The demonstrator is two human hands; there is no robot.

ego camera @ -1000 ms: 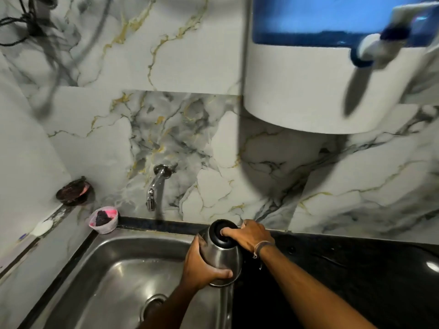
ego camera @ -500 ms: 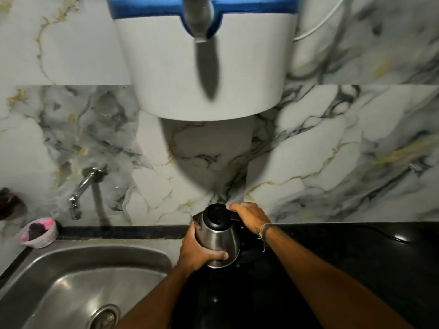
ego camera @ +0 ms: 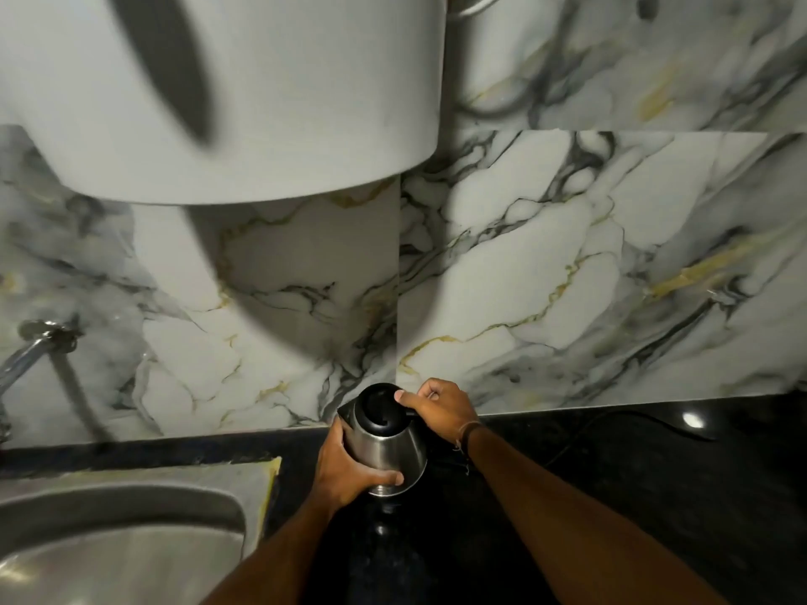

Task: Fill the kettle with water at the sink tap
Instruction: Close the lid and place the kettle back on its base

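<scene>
A steel kettle (ego camera: pixel 395 454) with a black lid is over the dark counter, just right of the sink. My left hand (ego camera: pixel 345 467) wraps around its body from the left. My right hand (ego camera: pixel 439 408) grips the handle at the top right, thumb on the black lid. The lid looks closed. The steel sink (ego camera: pixel 118 539) lies at the lower left. The chrome tap (ego camera: pixel 30 347) sticks out of the wall at the far left edge, well away from the kettle.
A large white water purifier (ego camera: pixel 244 102) hangs on the marble wall above the kettle. The black counter (ego camera: pixel 633 495) stretches to the right, with a dark cable (ego camera: pixel 611 419) lying along its back.
The view has swung right and closer. The kettle, in both hands, has shifted from over the sink's right rim to above the black counter; the tap now sits at the frame's left edge.
</scene>
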